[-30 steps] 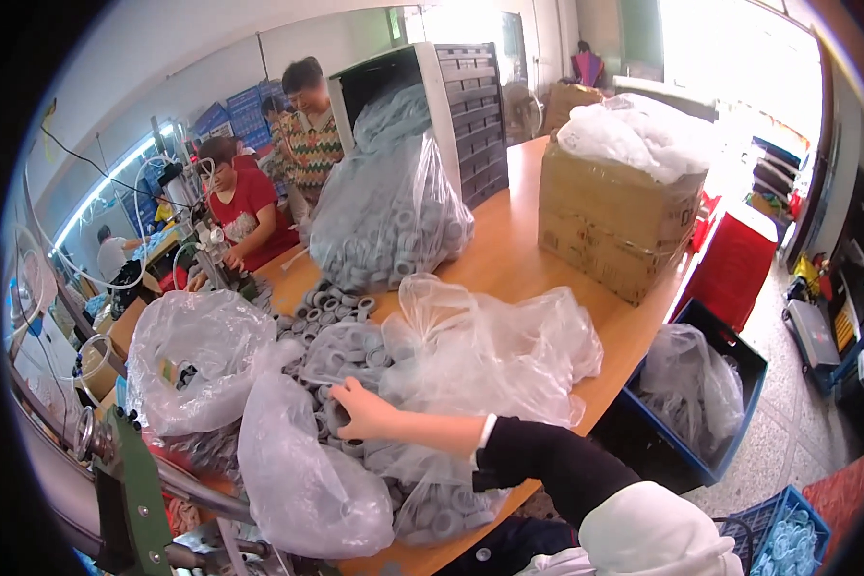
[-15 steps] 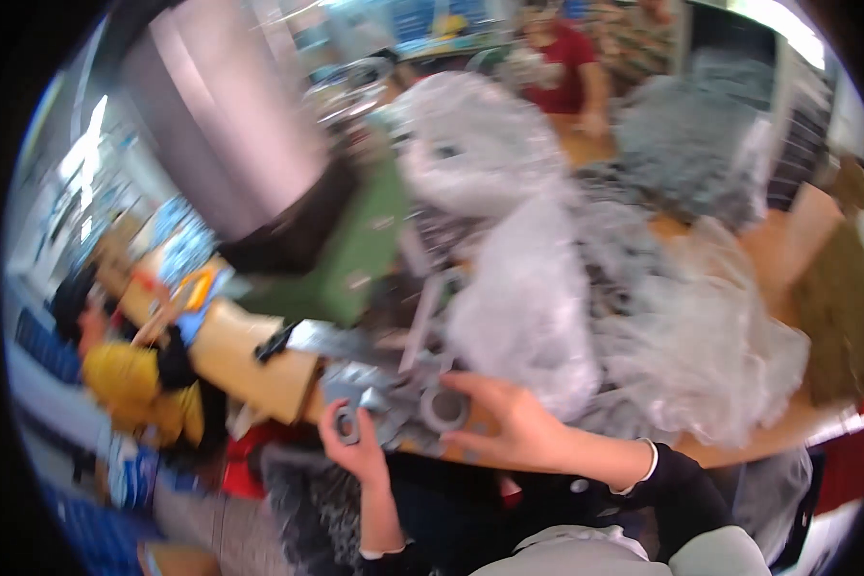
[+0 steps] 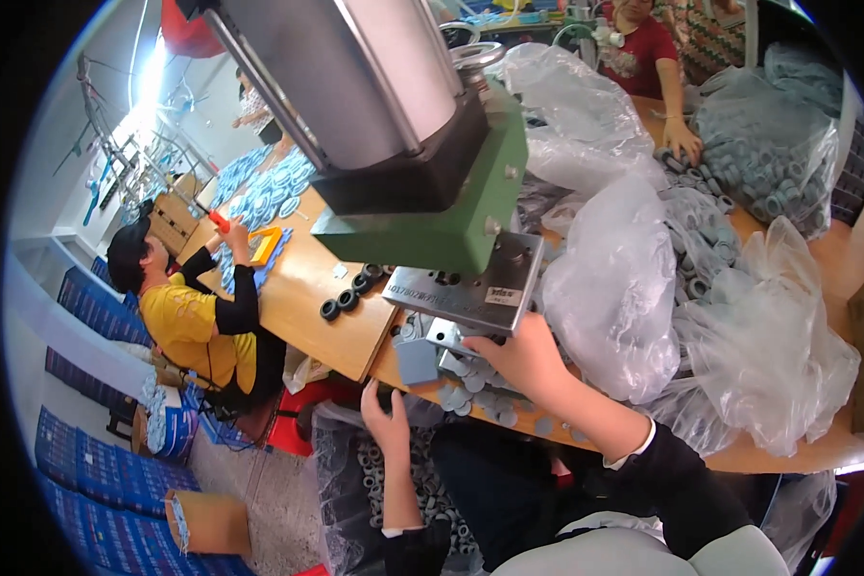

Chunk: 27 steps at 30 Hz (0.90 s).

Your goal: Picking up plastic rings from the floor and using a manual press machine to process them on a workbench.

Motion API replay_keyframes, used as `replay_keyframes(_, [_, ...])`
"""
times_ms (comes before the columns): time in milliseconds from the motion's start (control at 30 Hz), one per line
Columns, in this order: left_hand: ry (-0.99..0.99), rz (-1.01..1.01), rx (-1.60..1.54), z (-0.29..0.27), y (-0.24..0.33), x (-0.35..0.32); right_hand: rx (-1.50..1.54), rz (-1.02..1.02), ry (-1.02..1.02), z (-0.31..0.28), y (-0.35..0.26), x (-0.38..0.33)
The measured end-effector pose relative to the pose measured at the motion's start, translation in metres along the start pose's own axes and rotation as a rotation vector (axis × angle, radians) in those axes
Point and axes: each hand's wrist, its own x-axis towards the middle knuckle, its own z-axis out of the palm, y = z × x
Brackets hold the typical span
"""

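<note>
My left hand (image 3: 388, 420) is raised above a plastic bag of grey ring-shaped parts (image 3: 432, 494), thumb and fingers apart with nothing between them. My right hand (image 3: 528, 357) reaches under the metal die block (image 3: 470, 283) of a green press (image 3: 422, 226). Its thumb lies by the silver lower block (image 3: 448, 334), and its other fingers are hidden behind the metal. Whether it holds a part cannot be seen. Small grey discs (image 3: 470, 379) lie scattered on the table below, beside a grey box-shaped piece (image 3: 415, 360).
Black rings (image 3: 348, 300) stand on the wooden table (image 3: 298, 331) to the left. Clear plastic bags (image 3: 610, 288) and piles of grey rings (image 3: 773, 182) fill the right. A co-worker in yellow (image 3: 197, 322) sits left; another in red (image 3: 643, 58) works opposite.
My view has swung left and steadied. The grey ring in my left hand is gone and that hand has opened. My right hand, earlier around a grey ring, has moved under the press.
</note>
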Motion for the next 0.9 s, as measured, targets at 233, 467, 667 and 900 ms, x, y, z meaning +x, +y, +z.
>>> replay_keyframes(233, [-0.388,0.247,0.399,0.071,0.003,0.057,-0.213,0.215,-0.261,-0.068,-0.032,-0.047])
replay_keyframes(467, [-0.331,0.28,0.256,0.075,0.008,0.054,0.095,0.007,-0.474,-0.186,-0.102,-0.064])
replay_keyframes(667, [-0.451,0.263,0.271,0.083,-0.001,0.059,0.681,-0.736,-0.783,-0.188,-0.11,-0.064])
replay_keyframes(900, [-0.108,0.402,-0.476,0.038,0.112,0.039,0.955,-0.718,-0.525,-0.188,-0.148,-0.068])
